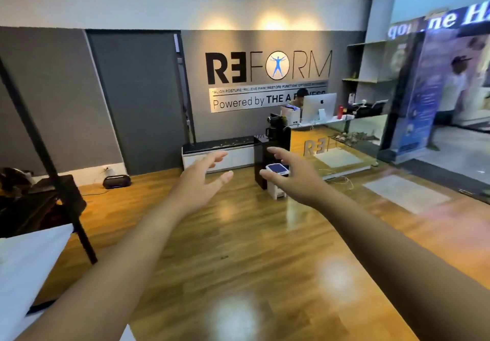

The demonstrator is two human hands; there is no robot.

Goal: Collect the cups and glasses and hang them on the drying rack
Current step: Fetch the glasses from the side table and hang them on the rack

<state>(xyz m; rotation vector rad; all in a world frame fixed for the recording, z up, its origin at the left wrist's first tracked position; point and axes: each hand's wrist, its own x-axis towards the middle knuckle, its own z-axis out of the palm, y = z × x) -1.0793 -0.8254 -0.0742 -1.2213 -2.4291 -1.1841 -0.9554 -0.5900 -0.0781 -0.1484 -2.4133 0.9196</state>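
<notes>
No cups, glasses or drying rack appear in the head view. My left hand (204, 179) is stretched out in front of me over the wooden floor, fingers spread, holding nothing. My right hand (291, 173) is stretched out beside it, also spread and holding nothing. A small white and blue device (278, 169) stands on a white stand on the floor behind my right thumb; my hand does not touch it.
A white table corner (29, 258) with a black leg (66, 195) is at the left. A reception desk (331, 139) with a computer and a seated person stands at the back. A black cabinet (261, 160), a white bench (217, 152) and a floor speaker (116, 181) line the far wall.
</notes>
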